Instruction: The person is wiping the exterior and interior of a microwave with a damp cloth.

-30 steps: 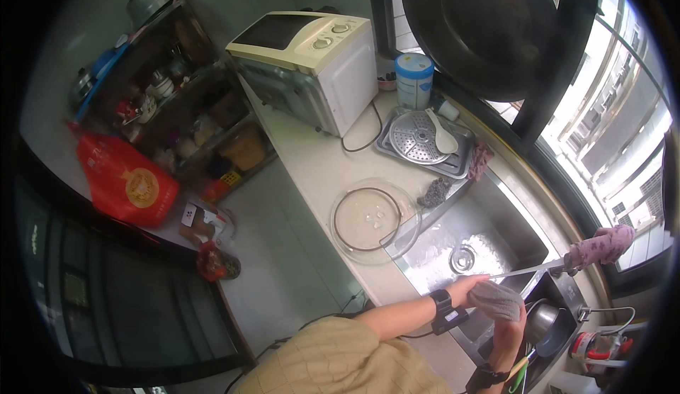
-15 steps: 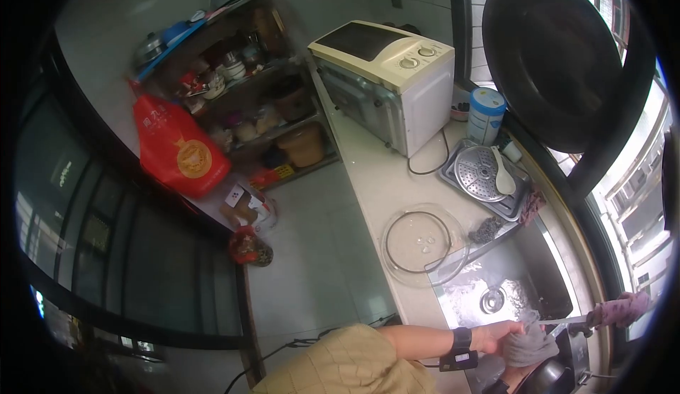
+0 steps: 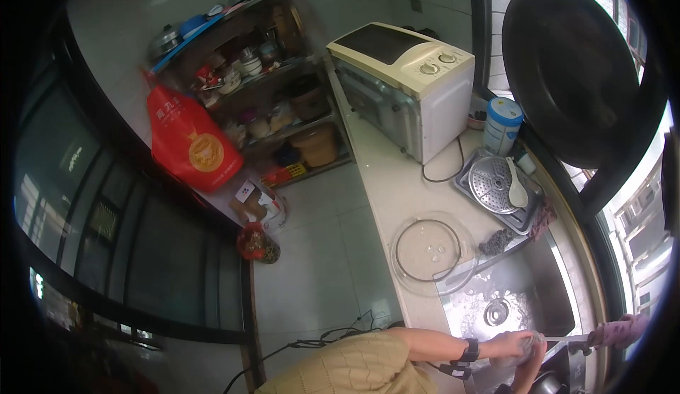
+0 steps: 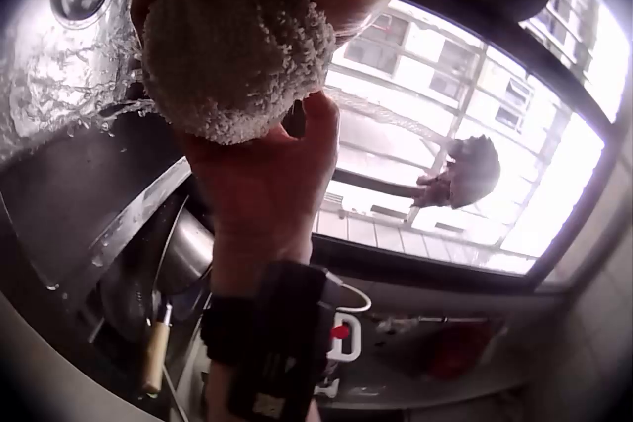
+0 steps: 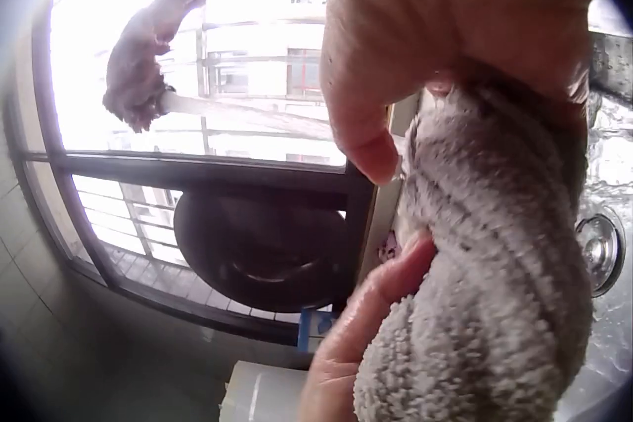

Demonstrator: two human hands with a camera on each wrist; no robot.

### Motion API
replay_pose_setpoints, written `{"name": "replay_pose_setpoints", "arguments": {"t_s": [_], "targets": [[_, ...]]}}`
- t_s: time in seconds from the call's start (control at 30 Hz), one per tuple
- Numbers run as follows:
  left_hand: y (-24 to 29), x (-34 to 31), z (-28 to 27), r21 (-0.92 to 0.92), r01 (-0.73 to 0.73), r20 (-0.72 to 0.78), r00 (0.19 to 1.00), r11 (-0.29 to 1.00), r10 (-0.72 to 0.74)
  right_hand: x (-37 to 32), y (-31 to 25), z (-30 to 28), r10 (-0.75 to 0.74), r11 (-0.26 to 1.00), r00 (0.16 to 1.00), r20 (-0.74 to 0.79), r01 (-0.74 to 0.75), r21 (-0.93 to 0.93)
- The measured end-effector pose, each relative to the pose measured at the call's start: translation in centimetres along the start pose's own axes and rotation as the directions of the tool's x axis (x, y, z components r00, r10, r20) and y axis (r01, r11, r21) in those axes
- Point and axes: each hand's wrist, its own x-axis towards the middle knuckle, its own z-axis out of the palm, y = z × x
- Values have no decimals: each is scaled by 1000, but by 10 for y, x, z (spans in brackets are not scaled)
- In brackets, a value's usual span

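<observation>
The step in hand looks like wringing 1 wet grey cloth (image 5: 485, 274), which sits twisted between the person's 2 hands at the near edge of the sink (image 3: 552, 291). The left hand (image 3: 506, 344) and right hand (image 4: 262, 189) both grip it, fingers curled around the bundle. The next move probably calls for turning the 2 fists against each other, squeezing firmly over the basin so that drips land inside.

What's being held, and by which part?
A grey cloth, gripped around its twisted, bunched body by the left hand and right hand. Exact ends can't be told.
</observation>
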Motion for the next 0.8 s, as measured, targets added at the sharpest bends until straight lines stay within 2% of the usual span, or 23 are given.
{"name": "replay_pose_setpoints", "arguments": {"t_s": [0.03, 0.07, 0.1, 0.13, 0.17, 0.23, 0.27, 0.3, 0.33, 0.4, 0.43, 0.5, 0.53, 0.6, 0.63, 0.67, 0.7, 0.73, 0.77, 0.8], "targets": [[3, 0, -7, -325, 144, 4, 989, 935, -151, -4, 1, -1, -43, 999, 999, -17, 43, -23], [5, 0, -12, -611, 261, 56, 956, 747, -288, -5, 4, -9, -246, 804, 960, 134, 279, -525], [-1, 2, -14, -616, 259, 51, 956, 744, -290, -12, -2, -3, -319, 733, 941, 114, 321, -600], [-11, 5, -16, -768, 427, 303, 899, 476, -317, -19, -4, 9, -338, 754, 940, 55, 306, -581], [-16, 6, -13, -794, 585, 541, 803, 161, -252, -27, -7, 21, -332, 821, 943, -26, 275, -500], [3, -9, -10, -780, 605, 557, 787, 156, -267, -38, -10, 44, -255, 950, 955, -155, 217, -224], [2, -11, -3, -789, 607, 578, 786, 95, -218, -41, -12, 54, -222, 973, 957, -186, 205, -110], [3, -12, 2, -793, 608, 595, 786, 35, -166, -42, -13, 60, -196, 980, 960, -200, 197, -15], [6, -14, 5, -794, 607, 594, 787, 35, -165, -42, -16, 65, -174, 980, 963, -208, 190, 62], [9, -20, 11, -828, 560, 558, 827, -8, 65, -42, -22, 62, -138, 971, 969, -206, 173, 164], [5, -20, 13, -827, 562, 560, 826, -13, 61, -41, -24, 60, -122, 966, 971, -206, 164, 202], [-1, -16, 15, -846, 533, 531, 845, 11, -67, -38, -29, 58, -98, 956, 972, -213, 152, 252], [12, -18, 9, -847, 532, 530, 845, 16, -68, -38, -32, 58, -85, 950, 971, -223, 147, 276], [37, -23, -3, -789, 486, 381, 867, 376, -322, -33, -35, 57, -42, 946, 971, -235, 114, 303], [34, -22, -3, -789, 482, 374, 869, 381, -325, -32, -39, 61, -27, 942, 969, -247, 108, 319], [28, -18, 1, -682, 407, 275, 913, 608, -303, -19, -25, 24, -19, 960, 993, -120, 52, 275], [21, -13, 6, -522, 314, 185, 949, 793, -254, -12, -25, 20, -22, 958, 993, -115, 54, 282], [14, -5, 12, -417, 194, 99, 981, 888, -168, -6, -21, 12, -6, 987, 995, -99, 22, 158], [6, 0, 16, -413, 192, 97, 981, 890, -166, -1, -18, 3, 10, 1000, 996, -87, -8, 28], [2, 5, 17, -255, 166, 75, 986, 953, -151, 5, -12, -10, -39, 999, 999, 4, 39, -18]]}}
